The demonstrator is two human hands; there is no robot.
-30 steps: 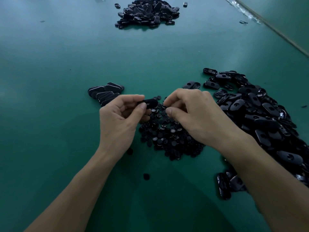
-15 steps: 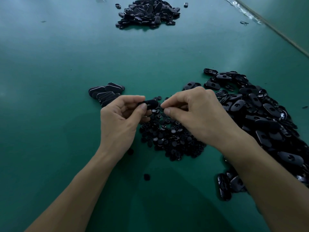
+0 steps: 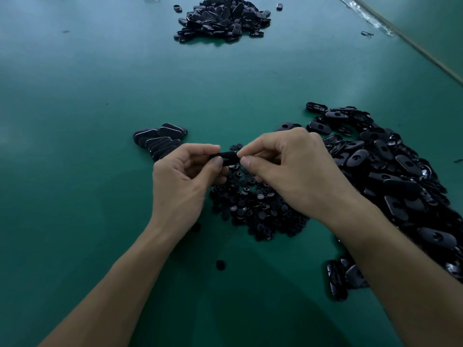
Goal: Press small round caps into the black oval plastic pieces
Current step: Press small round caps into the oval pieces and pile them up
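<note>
The left hand (image 3: 180, 181), at centre frame, pinches one black oval piece (image 3: 226, 156) between thumb and forefinger and holds it level above the table (image 3: 75, 96). The right hand (image 3: 295, 171), just to its right, has thumb and forefinger drawn together at the right end of that piece. Whether a cap sits between them cannot be told, as the fingertips hide it. Compared with a second ago, the right hand's fingertips have closed the small gap and now touch or nearly touch the piece, while the left hand's hold reads unchanged. Judgement: a cap is being brought to its seat and the pressing step is starting, not finished, since no seated cap is visible. Directly below both hands lies the loose pile of small round caps (image 3: 255, 204), with one stray cap (image 3: 220, 264) lower centre. A short overlapped row of oval pieces (image 3: 160, 142) lies left of centre, just beyond the left hand; it is possibly finished work, though this is unconfirmed. A large heap of oval pieces (image 3: 390, 166) with open holes fills the right side of the frame, so much stock remains. A further heap (image 3: 223, 20) lies at top centre, well apart.
</note>
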